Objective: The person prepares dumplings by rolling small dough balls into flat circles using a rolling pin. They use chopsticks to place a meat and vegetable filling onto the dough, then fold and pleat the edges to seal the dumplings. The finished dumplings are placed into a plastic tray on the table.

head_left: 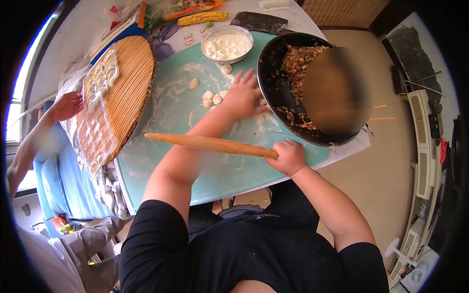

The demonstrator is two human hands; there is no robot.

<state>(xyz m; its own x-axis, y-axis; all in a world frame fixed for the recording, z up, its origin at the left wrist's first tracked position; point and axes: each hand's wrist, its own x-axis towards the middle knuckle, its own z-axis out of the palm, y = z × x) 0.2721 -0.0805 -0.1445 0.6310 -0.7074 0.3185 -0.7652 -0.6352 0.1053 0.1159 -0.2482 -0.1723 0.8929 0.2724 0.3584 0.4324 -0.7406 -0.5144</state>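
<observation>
The right hand has its fingers curled tight around one end of a long wooden rolling pin. The left hand lies flat with fingers spread apart, and small dough pieces sit just beside its fingers on the floury green board.

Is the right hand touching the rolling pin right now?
Touching. The head view shows the right hand closed around one end of the rolling pin, which it holds above the floured board.
</observation>
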